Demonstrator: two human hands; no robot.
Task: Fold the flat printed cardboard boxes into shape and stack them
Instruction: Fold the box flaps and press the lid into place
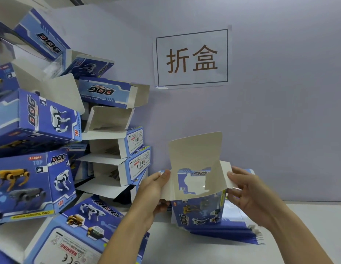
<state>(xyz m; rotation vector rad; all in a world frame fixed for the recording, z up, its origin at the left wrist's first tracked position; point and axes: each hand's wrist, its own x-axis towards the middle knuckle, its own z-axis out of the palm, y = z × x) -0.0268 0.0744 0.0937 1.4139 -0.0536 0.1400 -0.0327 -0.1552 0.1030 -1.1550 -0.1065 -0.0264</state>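
Left hand [152,189] pinches box [198,197] left flap | right hand [248,193] pinches right flap | box between

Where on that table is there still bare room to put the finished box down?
Bare table shows on the right, between the wall and the right hand, and in front of the flat boxes, between the forearms. The left is crowded: the pile of folded boxes reaches the left hand, which holds the box.

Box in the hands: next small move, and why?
Probably fold the two side flaps inward. The box is already opened up, its tall top flap stands upright, and the left hand and right hand each pinch a splayed side flap.
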